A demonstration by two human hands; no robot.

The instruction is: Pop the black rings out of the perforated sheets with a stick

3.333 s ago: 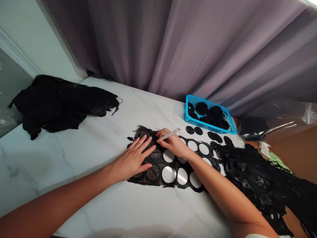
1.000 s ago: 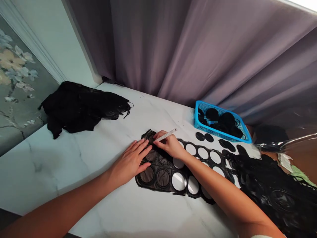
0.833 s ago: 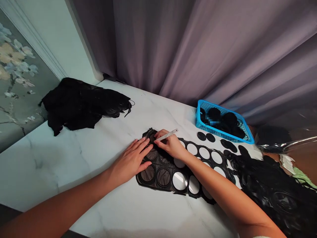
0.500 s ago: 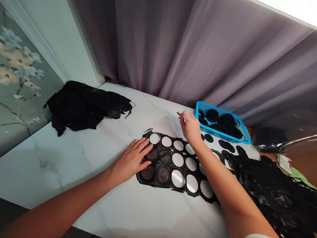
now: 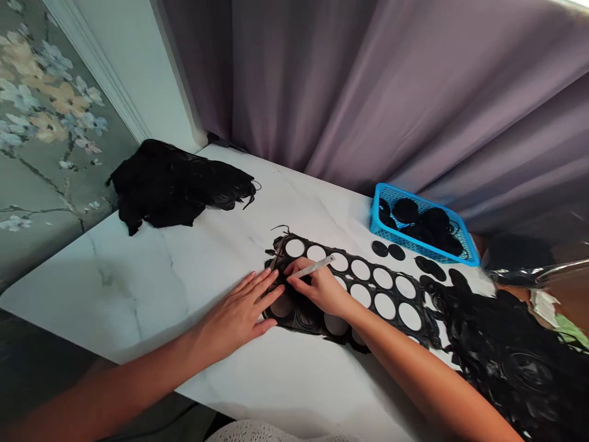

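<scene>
Left hand (image 5: 237, 319) lies flat, fingers spread apart, pressing on the black sheet (image 5: 372, 274) near its left end, not gripping. Right hand (image 5: 319, 291): thumb and fingers pinched together on a white pen-shaped tool (image 5: 313, 266), angled down at the sheet, its lower end hidden by the fingers. Sheet lies flat on the marble table (image 5: 115, 294), a thin web punched with rows of round holes, white stone showing through most of them. Under the hands, some holes look filled with dark round pieces; can't tell exactly. Sheet looks light, soft and floppy, likely to slide on the polished top, and the narrow strips between holes could tear. Best hold: flat pressure on the left end, or pinch the outer edge, not the strips. Loose black discs (image 5: 380, 248) sit just past the sheet, near a blue plastic basket (image 5: 423, 253) of more discs. A black scrap heap (image 5: 501, 356) lies right, another black scrap heap (image 5: 179, 184) left.
</scene>
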